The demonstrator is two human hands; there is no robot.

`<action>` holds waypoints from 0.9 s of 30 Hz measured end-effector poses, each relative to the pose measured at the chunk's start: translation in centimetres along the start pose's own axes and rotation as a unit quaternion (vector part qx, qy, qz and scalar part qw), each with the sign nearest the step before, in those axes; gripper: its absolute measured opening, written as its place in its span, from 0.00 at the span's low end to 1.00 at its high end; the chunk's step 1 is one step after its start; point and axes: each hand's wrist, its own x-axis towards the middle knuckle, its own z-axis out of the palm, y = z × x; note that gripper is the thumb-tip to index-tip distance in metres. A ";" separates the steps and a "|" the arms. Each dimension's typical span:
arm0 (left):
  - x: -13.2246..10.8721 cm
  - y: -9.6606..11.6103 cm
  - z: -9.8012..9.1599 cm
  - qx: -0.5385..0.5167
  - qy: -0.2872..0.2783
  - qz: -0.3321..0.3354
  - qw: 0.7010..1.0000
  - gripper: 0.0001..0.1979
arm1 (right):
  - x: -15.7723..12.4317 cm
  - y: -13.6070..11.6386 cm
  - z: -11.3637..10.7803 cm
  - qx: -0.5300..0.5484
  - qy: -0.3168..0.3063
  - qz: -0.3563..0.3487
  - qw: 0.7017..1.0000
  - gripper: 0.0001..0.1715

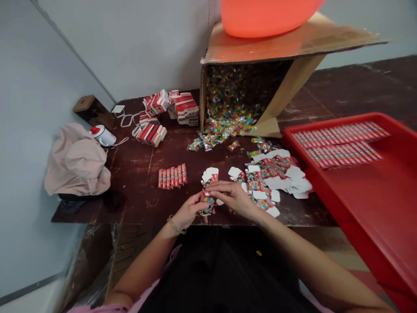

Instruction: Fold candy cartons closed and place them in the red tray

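Near the table's front edge, my left hand is closed on a small red printed candy box. My right hand reaches over from the right, its fingers pressed on the top end of the same box. Just behind the hands lie box blanks with white flaps up. A larger spread of open red and white boxes is right of my right hand. To the left, several closed boxes stand side by side in a row. The fingers partly hide the held box.
A cardboard carton on its side spills wrapped candies; an orange tub sits on it. A red tray with rows of boxes is at right. Flat-box bundles, a white cup and a pink cloth are left.
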 end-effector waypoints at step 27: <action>-1.6 0.4 -5.3 0.347 0.250 0.097 0.899 0.17 | -5.0 7.3 0.7 -0.263 -0.018 0.033 0.964 0.24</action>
